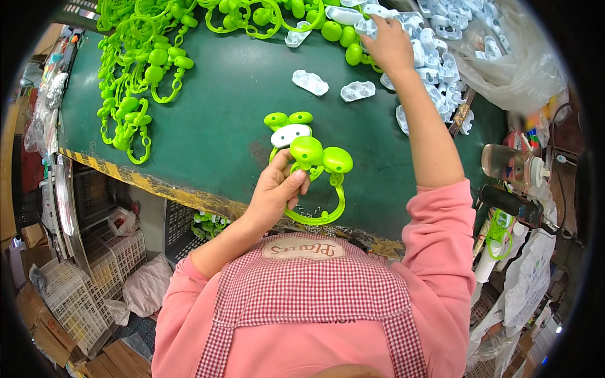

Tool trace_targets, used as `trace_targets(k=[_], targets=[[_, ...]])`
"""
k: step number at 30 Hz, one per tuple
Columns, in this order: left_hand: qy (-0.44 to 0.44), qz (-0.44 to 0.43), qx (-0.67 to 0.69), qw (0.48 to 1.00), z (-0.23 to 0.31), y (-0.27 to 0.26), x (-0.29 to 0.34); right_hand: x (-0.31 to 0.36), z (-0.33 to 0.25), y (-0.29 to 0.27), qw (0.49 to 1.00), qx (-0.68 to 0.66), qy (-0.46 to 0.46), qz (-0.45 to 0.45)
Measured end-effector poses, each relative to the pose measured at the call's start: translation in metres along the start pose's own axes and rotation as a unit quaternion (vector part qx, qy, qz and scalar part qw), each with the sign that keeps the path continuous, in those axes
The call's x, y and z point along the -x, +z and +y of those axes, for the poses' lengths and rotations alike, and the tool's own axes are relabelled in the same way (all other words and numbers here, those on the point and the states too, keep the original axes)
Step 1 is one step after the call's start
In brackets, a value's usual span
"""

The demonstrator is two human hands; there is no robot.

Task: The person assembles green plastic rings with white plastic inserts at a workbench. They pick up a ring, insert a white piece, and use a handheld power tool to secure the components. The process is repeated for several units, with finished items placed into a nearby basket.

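Observation:
My left hand (281, 189) is closed around a bright green plastic hoop (328, 218) with round green knobs. It is held just above the table, near the front edge. A white oblong piece (290, 135) with two dark dots sits between its knobs at the far end. My right hand (389, 45) reaches to the far side, its thumb and fingers closing on a pale blue plastic piece (365, 28) at the edge of a heap of similar shells (433, 60). Part of that piece is hidden by the fingers. Two loose pale shells (310, 82) lie between the hands.
Piles of green hoops (135, 63) cover the table's far left and back. A clear plastic bag (517, 72) with more pale shells lies at the back right. At the right edge stands a clear bottle (504, 162). Yellow-black tape (151, 188) marks the green table's front edge.

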State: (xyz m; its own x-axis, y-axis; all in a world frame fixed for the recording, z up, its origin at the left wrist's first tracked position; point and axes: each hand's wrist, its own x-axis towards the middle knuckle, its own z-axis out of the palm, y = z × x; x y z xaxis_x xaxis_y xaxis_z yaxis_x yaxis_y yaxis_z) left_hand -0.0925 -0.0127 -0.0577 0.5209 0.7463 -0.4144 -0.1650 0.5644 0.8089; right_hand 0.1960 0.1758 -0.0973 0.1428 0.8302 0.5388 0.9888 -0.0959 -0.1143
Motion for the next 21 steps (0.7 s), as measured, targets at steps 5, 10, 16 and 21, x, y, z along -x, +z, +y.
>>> trace_targets(k=[5,10,16,21], targets=[[-0.003,-0.009,0.005,1.0,0.003,0.007,-0.005,0.03,0.044,-0.02,0.98,-0.197,0.007,-0.002],[0.025,-0.001,0.039,0.999,0.004,0.023,-0.011,0.125,-0.009,-0.105,0.885,-0.419,0.201,0.01],[0.063,-0.06,-0.012,0.996,-0.019,0.056,-0.037,0.211,-0.054,-0.135,0.766,-0.584,0.269,-0.008],[0.048,-0.083,-0.041,0.995,-0.026,0.06,-0.033,0.215,-0.054,-0.14,0.686,-0.658,0.311,0.021]])
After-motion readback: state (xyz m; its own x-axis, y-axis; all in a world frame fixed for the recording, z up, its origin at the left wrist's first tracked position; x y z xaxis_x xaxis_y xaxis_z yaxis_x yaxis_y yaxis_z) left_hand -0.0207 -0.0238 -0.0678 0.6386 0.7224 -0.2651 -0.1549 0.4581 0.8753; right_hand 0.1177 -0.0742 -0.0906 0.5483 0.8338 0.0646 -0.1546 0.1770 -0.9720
